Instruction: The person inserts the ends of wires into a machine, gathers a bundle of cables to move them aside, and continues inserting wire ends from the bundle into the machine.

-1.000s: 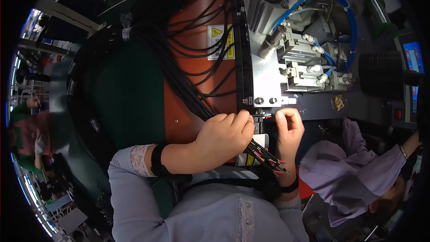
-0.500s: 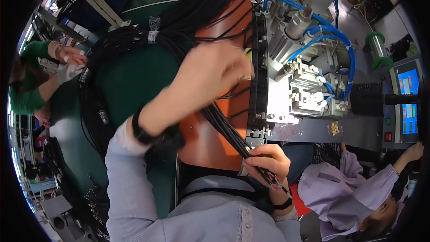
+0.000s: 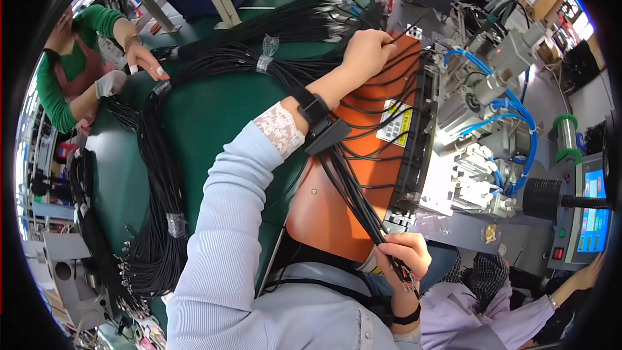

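My left hand [image 3: 368, 49] is stretched far out over the top of an orange panel [image 3: 337, 220], its fingers pinched on a thin black cable [image 3: 407, 31]. Several black cables [image 3: 353, 191] run down across the panel to my right hand [image 3: 403, 254], which is closed around their lower ends near the panel's bottom corner. A black strap sits on my left wrist and another on my right wrist.
Large bundles of black cables [image 3: 162, 175] lie on the green table [image 3: 214, 116]. A machine with blue hoses [image 3: 492, 110] and a small screen [image 3: 593, 210] stands at the right. One person in green sits at far left [image 3: 71, 65]; another in lilac is at lower right [image 3: 492, 311].
My left hand has left the cable ends near my right hand and swept up along the cables to the panel's top. My right hand kept its grip at the bottom.
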Demonstrator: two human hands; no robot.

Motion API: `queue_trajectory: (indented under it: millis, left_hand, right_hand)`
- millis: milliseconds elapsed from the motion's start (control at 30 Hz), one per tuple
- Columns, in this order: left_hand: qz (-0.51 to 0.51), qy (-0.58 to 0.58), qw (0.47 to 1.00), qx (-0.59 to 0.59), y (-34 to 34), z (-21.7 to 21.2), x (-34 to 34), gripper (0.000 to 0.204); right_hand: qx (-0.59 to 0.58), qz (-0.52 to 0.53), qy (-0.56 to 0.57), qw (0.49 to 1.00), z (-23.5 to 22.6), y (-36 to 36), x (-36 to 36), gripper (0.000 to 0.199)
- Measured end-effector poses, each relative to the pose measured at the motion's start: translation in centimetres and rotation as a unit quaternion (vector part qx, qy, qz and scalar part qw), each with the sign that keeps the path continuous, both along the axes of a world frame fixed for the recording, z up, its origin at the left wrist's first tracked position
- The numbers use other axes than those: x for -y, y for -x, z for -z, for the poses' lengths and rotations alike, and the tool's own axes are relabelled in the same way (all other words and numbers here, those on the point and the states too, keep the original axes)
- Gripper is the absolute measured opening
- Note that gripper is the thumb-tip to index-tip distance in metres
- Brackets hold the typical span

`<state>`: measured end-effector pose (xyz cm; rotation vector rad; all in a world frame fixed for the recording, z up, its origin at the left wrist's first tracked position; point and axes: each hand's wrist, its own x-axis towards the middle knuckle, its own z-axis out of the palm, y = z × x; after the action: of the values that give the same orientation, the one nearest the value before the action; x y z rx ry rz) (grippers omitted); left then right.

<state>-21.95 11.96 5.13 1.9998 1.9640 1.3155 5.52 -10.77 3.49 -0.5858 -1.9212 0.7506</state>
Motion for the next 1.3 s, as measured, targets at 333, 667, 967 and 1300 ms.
queue_trajectory:
  millis: [333, 667, 967, 1300]
  left_hand:
    - [0.312, 0.084, 0.945, 0.043, -6.7, -5.1, 8.7, 0.029]
    - [0.418, 0.08, 0.877, -0.222, -16.7, 1.5, 13.7, 0.037]
    - [0.317, -0.191, 0.928, -0.046, -20.9, 3.1, 12.4, 0.029]
    - [0.373, -0.035, 0.925, -0.058, -22.0, 4.2, 12.3, 0.024]
  right_hand:
    - [-0.057, 0.055, 0.085, 0.993, 1.6, -3.2, -3.0, 0.022]
    - [-0.21, 0.033, 0.267, 0.94, 3.0, -9.5, -6.4, 0.02]
    - [-0.209, 0.101, 0.171, 0.958, 5.9, -13.4, -8.0, 0.023]
    - [-0.278, 0.192, 0.166, 0.926, 6.0, -10.3, -8.5, 0.022]
